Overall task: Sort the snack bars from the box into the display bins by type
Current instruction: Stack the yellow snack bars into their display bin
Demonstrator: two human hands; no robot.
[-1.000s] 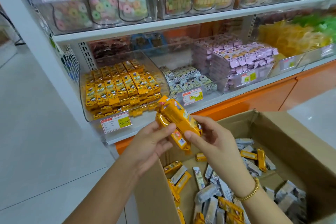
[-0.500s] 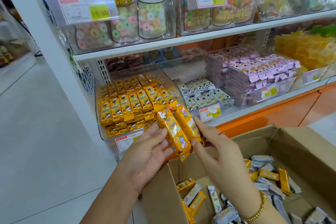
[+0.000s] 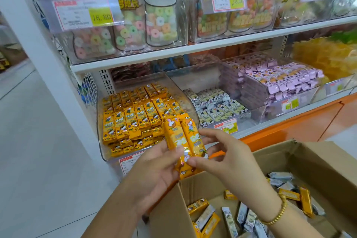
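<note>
Left hand (image 3: 154, 170) and right hand (image 3: 228, 158) raised together, fingers (image 3: 210, 135) of both pinching yellow bars (image 3: 183, 137)

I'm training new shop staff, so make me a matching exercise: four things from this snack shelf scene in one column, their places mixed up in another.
1 ring sweets
2 purple bars
3 loose mixed bars
4 pair of yellow bars

A cardboard box
B held by left hand and right hand
C upper shelf
D bin on lower shelf

Pairs: 1-C, 2-D, 3-A, 4-B
</note>
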